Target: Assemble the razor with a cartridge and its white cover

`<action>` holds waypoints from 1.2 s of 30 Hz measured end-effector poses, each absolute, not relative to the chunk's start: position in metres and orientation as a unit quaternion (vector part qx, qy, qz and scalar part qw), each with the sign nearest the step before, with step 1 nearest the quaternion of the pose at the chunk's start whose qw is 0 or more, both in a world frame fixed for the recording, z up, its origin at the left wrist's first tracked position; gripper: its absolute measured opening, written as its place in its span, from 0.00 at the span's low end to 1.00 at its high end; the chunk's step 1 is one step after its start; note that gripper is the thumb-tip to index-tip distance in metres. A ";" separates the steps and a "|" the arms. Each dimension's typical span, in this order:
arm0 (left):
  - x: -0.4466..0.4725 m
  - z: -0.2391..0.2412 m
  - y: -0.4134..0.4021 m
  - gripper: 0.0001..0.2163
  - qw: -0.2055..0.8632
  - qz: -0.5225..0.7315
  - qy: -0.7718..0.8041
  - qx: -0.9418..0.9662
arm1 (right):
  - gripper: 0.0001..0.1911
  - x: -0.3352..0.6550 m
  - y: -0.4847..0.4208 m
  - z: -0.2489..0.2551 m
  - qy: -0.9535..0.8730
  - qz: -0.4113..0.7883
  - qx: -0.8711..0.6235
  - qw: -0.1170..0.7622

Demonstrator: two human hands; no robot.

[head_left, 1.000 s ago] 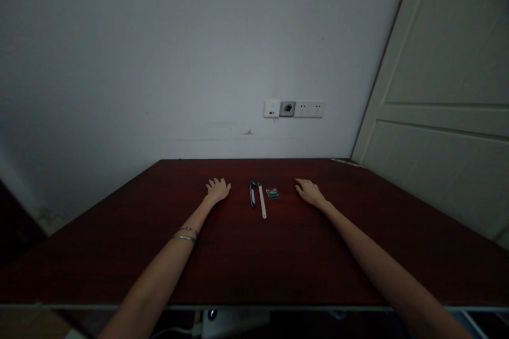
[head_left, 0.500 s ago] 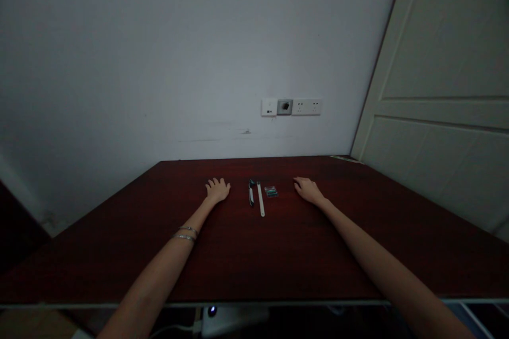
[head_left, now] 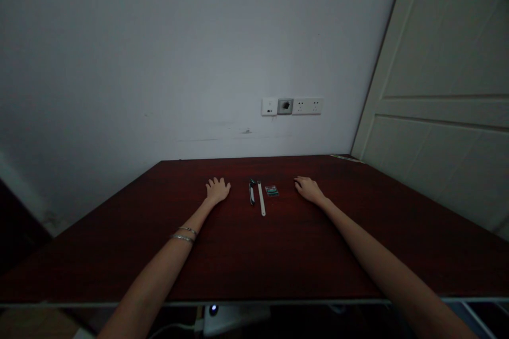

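Observation:
My left hand [head_left: 217, 190] lies flat on the dark red table with its fingers spread, holding nothing. My right hand [head_left: 308, 189] rests on the tabletop further right, palm down, fingers stretched out and holding nothing. Between the hands, apart from both, lie three small things. Nearest my left hand is a slim dark tool with a pale grey handle [head_left: 252, 194]; its exact kind is too small to tell. Beside it a long whitish flat strip [head_left: 261, 200] with a hole at its near end points toward me. A small clear packet with green contents [head_left: 272, 190] lies closer to my right hand.
The table [head_left: 254, 259] reaches back to a pale wall with a row of sockets [head_left: 307, 106]. A cream panelled door [head_left: 437, 85] stands along the right side. Below the front edge sits a white box with a small light [head_left: 234, 320] and a cable.

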State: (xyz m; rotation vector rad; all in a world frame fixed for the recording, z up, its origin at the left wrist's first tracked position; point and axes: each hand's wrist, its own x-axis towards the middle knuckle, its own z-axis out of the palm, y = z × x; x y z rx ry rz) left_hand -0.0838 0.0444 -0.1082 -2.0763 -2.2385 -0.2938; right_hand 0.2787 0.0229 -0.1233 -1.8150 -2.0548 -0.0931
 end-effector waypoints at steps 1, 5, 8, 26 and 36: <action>-0.084 -0.108 0.044 0.26 0.036 -0.096 -0.729 -0.677 | 0.21 0.279 0.023 -0.123 -0.734 -0.033 -0.649 0.198; -0.086 -0.106 0.042 0.25 0.035 -0.103 -0.726 -0.679 | 0.21 0.279 0.024 -0.124 -0.732 -0.035 -0.651 0.196; -0.086 -0.101 0.038 0.24 0.046 -0.117 -0.728 -0.674 | 0.21 0.279 0.024 -0.124 -0.732 -0.037 -0.652 0.193; -0.008 -0.080 -0.007 0.18 0.005 -0.120 -0.624 -0.773 | 0.21 0.278 0.024 -0.123 -0.732 -0.033 -0.653 0.191; -0.006 -0.079 -0.008 0.14 0.009 -0.111 -0.626 -0.772 | 0.20 0.277 0.021 -0.123 -0.722 0.008 -0.648 0.243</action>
